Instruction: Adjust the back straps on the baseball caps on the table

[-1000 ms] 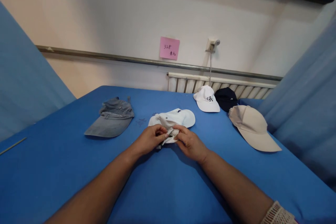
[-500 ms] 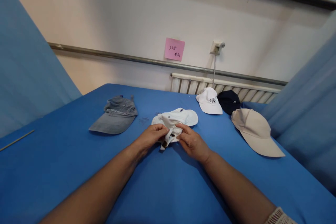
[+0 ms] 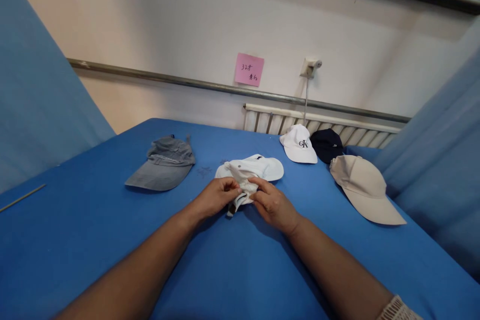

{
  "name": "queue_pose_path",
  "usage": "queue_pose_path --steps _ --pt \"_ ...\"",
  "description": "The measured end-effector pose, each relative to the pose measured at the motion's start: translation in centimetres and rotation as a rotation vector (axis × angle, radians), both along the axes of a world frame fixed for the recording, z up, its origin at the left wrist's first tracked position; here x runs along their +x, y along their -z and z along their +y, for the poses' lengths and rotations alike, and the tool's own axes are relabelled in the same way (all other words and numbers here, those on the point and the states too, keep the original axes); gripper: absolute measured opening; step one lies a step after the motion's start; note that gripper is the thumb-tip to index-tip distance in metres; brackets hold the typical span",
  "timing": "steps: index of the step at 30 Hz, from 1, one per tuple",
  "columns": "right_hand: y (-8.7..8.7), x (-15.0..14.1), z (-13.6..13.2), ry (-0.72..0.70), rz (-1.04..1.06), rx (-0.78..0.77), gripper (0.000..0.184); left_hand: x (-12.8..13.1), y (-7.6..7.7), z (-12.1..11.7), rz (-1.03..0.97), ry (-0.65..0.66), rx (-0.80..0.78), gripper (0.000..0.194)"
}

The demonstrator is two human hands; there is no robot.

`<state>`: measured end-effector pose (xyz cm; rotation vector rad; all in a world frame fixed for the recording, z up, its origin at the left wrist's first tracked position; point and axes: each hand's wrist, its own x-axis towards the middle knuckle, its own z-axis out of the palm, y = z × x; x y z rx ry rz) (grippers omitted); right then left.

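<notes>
A white baseball cap (image 3: 262, 166) with a small dark logo lies on the blue-covered table, its brim pointing right and away from me. My left hand (image 3: 217, 197) pinches the back of this cap near its strap, thumb against fingers. From the other side, my right hand (image 3: 274, 204) grips the cap's rear edge between thumb and fingers. The strap end with a dark buckle (image 3: 231, 209) hangs below my left fingertips. Part of the strap opening is covered by my fingers.
A grey cap (image 3: 165, 162) lies to the left. At the right are a white cap with black letters (image 3: 299, 144), a black cap (image 3: 326, 145) and a beige cap (image 3: 363, 185). A thin stick (image 3: 22, 198) lies far left. Behind the table (image 3: 225, 270) stands a radiator (image 3: 258, 121).
The view shifted slightly, moving the scene right. Both hands stay on the white cap's back; the strap and buckle came into view below my left fingers, then tilted partly out of sight.
</notes>
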<state>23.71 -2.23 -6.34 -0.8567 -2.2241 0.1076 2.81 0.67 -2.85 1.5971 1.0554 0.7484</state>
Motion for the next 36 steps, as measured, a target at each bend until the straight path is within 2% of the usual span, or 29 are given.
queue_pose_path --steps 4,8,12,15,21,27,36 --pt "0.0 0.1 0.1 0.001 -0.01 0.006 0.019 0.0 -0.8 -0.4 0.07 0.074 0.021 0.03" --pt "0.0 0.2 0.3 -0.012 0.002 0.011 0.017 0.3 -0.9 -0.5 0.09 -0.004 0.135 0.019" --pt "-0.2 0.1 0.3 -0.004 0.01 0.014 0.017 0.3 -0.4 -0.4 0.101 -0.082 0.188 0.027" --pt "-0.2 0.1 0.3 0.01 0.004 0.009 0.017 0.1 -0.3 -0.4 0.138 -0.077 0.214 0.03" --pt "-0.1 0.1 0.4 0.022 0.005 0.02 0.015 -0.1 -0.9 -0.7 0.346 -0.036 0.406 0.013" --pt "0.1 0.0 0.4 0.012 0.021 0.038 0.016 -0.1 -1.6 -1.1 0.437 -0.03 0.398 0.026" --pt "0.1 0.1 0.5 0.022 -0.018 0.039 0.015 0.1 -2.3 -1.4 0.535 0.048 0.42 0.027"
